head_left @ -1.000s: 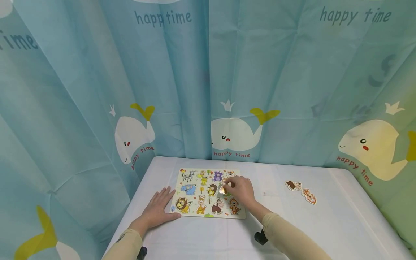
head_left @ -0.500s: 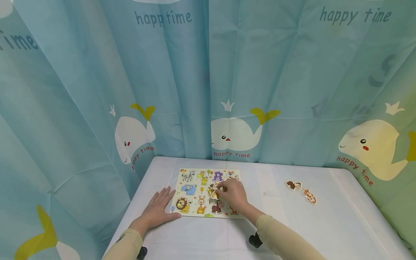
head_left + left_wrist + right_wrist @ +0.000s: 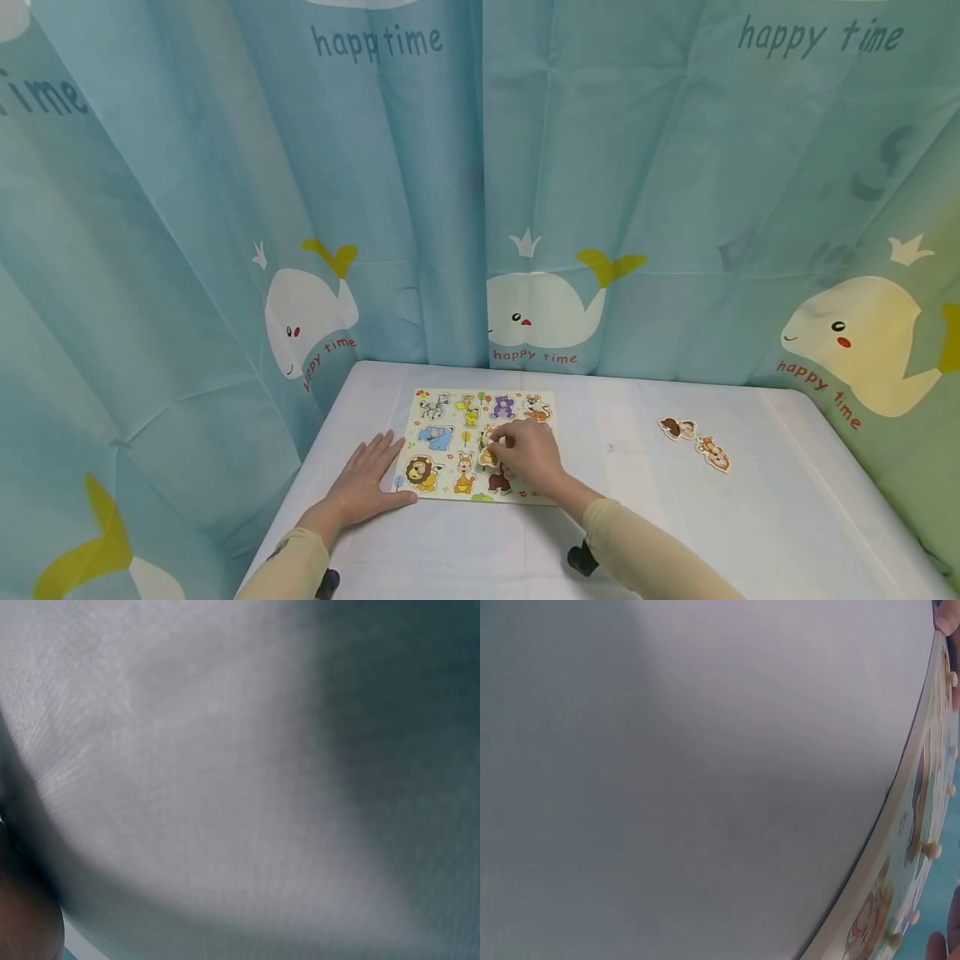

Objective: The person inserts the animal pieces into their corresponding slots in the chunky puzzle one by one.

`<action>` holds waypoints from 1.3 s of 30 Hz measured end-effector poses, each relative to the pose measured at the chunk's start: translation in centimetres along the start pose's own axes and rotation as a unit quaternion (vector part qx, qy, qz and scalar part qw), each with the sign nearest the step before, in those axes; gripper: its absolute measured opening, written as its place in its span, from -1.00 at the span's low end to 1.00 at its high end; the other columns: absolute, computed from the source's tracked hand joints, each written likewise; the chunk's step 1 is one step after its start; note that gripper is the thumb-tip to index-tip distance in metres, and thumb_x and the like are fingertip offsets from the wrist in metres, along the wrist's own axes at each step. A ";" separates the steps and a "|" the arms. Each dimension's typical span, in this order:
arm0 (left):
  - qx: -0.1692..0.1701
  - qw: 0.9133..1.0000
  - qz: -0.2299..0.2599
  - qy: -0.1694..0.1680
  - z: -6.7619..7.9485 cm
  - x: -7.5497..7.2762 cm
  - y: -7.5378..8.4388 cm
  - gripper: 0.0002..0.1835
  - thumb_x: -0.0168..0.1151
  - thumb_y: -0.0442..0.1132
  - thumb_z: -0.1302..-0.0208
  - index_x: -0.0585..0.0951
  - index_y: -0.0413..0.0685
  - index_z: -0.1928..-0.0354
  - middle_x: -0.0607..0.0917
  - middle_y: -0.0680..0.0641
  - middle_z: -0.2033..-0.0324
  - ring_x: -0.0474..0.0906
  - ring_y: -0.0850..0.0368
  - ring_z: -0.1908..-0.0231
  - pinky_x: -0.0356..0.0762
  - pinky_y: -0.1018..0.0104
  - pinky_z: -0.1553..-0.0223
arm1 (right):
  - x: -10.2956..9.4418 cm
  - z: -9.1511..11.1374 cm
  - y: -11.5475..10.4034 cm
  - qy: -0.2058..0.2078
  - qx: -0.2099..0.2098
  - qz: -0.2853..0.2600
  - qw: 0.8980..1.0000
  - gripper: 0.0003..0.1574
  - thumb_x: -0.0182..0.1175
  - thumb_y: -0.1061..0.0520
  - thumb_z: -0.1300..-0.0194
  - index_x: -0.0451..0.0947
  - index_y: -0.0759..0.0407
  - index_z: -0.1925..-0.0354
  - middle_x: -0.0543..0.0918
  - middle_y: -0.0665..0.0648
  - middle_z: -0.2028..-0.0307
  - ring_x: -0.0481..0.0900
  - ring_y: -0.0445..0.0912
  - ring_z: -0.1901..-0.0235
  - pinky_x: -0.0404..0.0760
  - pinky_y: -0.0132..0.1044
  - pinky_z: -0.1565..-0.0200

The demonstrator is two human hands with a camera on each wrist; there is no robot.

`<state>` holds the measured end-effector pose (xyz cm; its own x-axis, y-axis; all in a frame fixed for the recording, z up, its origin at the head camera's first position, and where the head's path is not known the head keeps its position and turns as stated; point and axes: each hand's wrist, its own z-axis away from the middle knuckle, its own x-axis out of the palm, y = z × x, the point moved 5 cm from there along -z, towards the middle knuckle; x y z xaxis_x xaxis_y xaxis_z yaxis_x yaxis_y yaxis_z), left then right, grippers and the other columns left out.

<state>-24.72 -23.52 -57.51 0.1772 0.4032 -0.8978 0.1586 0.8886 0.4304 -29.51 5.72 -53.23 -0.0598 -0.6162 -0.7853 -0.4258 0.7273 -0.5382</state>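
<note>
An animal peg puzzle board (image 3: 451, 423) lies flat on the white-covered table. My left hand (image 3: 362, 482) rests with straight, spread fingers along the board's left edge. With thumb and fingers, my right hand (image 3: 531, 454) pinches a small yellow-brown puzzle piece (image 3: 487, 457) over the middle row, right of centre. Whether that piece touches the board cannot be told. The right hand covers the board's lower right part. Round wooden knobs (image 3: 931, 850) stand up from the pieces in the right wrist view. The left wrist view has mostly blurred cloth and a bit of finger (image 3: 28, 919).
Two loose puzzle pieces lie on the table to the right: a brown one (image 3: 677, 428) and an orange-and-white one (image 3: 713, 453). A blue curtain (image 3: 442, 208) with whale prints hangs behind the table (image 3: 630, 533).
Pinching the puzzle piece, my right hand has moved left over the board, from its right column towards the middle. The tiger piece at the upper right is uncovered. My left hand stays still.
</note>
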 end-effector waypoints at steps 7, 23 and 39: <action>0.003 1.000 0.000 0.002 0.1 0.0 0.1 0.20 0.34 0.49 -0.04 0.21 -0.04 -0.59 0.11 -0.18 -0.59 -0.08 -0.17 -0.58 -0.22 -0.15 -0.57 | 0.7 0.1 -0.8 -0.026 -0.004 -0.011 1.000 -0.94 0.48 0.00 -0.21 0.80 -0.10 0.30 0.50 -0.32 0.60 0.38 -0.28 0.46 0.42 -0.21 0.17; 0.012 1.000 -0.007 0.003 0.2 -0.3 0.3 0.18 0.34 0.46 -0.07 0.21 -0.09 -0.58 0.12 -0.21 -0.58 -0.07 -0.19 -0.57 -0.19 -0.14 -0.57 | 2.7 0.0 -2.5 -0.054 -0.027 0.004 0.998 -0.94 0.48 -0.04 -0.21 0.81 -0.14 0.34 0.46 -0.34 0.64 0.37 -0.31 0.54 0.39 -0.19 0.21; 0.011 1.000 -0.005 0.001 0.0 -0.1 0.1 0.18 0.34 0.47 -0.08 0.20 -0.07 -0.59 0.11 -0.20 -0.58 -0.08 -0.18 -0.57 -0.20 -0.15 -0.57 | 3.8 0.5 -3.3 -0.071 -0.032 0.017 0.997 -0.94 0.49 -0.05 -0.18 0.81 -0.15 0.37 0.50 -0.39 0.62 0.39 -0.36 0.56 0.39 -0.19 0.21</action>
<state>-24.71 -23.52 -57.38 0.1742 0.3953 -0.9019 0.1818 0.8872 0.4240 -27.91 1.10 -54.62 0.0515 -0.5390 -0.8407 -0.4825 0.7237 -0.4935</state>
